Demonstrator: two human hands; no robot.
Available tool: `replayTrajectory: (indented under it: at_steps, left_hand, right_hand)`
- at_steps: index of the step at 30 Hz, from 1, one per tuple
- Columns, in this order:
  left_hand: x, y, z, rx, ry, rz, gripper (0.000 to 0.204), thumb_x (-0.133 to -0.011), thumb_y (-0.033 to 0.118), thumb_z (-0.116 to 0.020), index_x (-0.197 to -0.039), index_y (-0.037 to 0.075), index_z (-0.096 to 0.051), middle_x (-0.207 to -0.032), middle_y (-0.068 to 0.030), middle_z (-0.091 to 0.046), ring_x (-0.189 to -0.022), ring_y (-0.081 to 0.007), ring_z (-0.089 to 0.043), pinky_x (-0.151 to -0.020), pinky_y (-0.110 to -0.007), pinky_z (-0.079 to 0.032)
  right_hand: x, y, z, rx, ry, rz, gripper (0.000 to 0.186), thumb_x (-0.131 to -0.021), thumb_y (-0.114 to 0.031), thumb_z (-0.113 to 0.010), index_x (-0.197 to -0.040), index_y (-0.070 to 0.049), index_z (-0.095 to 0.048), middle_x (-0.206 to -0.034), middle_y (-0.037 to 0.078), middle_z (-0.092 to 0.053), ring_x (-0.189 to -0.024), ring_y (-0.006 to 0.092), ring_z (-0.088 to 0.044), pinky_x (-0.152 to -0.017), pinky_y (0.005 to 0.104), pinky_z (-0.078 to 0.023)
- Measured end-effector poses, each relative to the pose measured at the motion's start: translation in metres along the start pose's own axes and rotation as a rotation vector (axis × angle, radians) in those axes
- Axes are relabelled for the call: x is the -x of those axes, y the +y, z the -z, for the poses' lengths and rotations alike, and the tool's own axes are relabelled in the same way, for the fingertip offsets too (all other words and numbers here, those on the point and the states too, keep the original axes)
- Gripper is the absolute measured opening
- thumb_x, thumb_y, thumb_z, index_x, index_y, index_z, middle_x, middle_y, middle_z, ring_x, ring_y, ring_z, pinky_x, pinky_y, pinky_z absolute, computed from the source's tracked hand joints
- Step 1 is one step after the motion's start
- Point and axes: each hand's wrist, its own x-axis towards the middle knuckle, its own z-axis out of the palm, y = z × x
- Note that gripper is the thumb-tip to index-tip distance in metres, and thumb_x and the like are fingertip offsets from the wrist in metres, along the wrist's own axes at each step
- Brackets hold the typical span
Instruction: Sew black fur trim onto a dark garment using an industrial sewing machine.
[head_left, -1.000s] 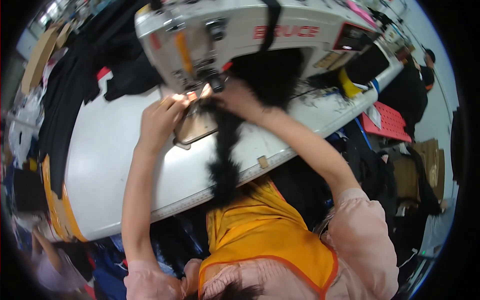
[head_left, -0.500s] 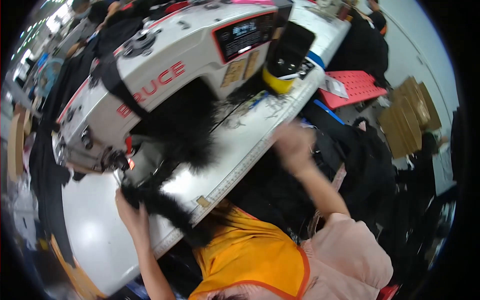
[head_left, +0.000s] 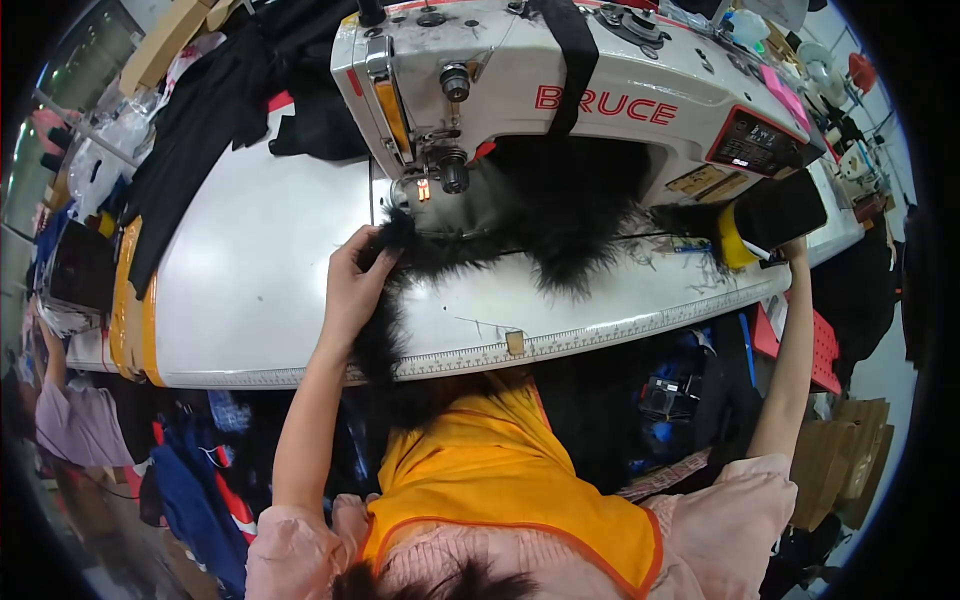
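Observation:
My left hand (head_left: 355, 285) pinches the end of a fluffy black fur strip (head_left: 440, 257) beside the needle of a white sewing machine (head_left: 500, 75). The strip runs right along the table under the machine's arm, and another length drops over the front edge below my hand. My right arm stretches far to the right. There my right hand (head_left: 795, 250) is beside a dark phone-like slab (head_left: 783, 215) and a yellow holder (head_left: 738, 240) with a white stick. Its fingers are mostly hidden, so what it touches is unclear.
A ruler strip (head_left: 450, 358) lines the front edge of the white table (head_left: 250, 290). Black cloth (head_left: 215, 110) hangs over the table's left side. A red perforated tray (head_left: 822, 355) and cardboard boxes (head_left: 845, 450) are at the right. Another person's sleeve (head_left: 80, 425) shows at far left.
The view has swung, so the machine now appears higher and further right. My right hand has moved from over the table's front edge to beside the yellow holder. My left hand stays on the fur.

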Motion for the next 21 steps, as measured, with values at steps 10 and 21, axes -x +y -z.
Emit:
replayTrajectory:
  at_steps: [10,21]
  left_hand:
    - [-0.001,-0.014,0.004,-0.032,-0.071,-0.071,0.018,-0.082,0.000,-0.061,-0.100,-0.003,-0.058,-0.085,-0.0002,-0.062,-0.078,-0.0052,-0.054,-0.070,-0.020,-0.044]
    - [0.012,-0.004,0.006,-0.152,-0.016,-0.054,0.023,-0.076,0.005,-0.066,-0.096,-0.002,-0.057,-0.076,-0.0084,-0.061,-0.066,-0.0108,-0.055,-0.061,-0.023,-0.044]
  right_hand:
    - [0.028,0.055,0.014,0.023,0.080,-0.055,0.048,-0.086,-0.017,-0.059,-0.131,-0.007,-0.045,-0.128,0.012,-0.049,-0.120,0.0293,-0.044,-0.102,0.0402,-0.033]
    - [0.108,-0.379,0.127,-1.157,0.082,-0.622,0.049,-0.079,-0.019,-0.067,-0.120,-0.003,-0.045,-0.086,0.001,-0.054,-0.076,0.0125,-0.055,-0.068,0.0246,-0.044]
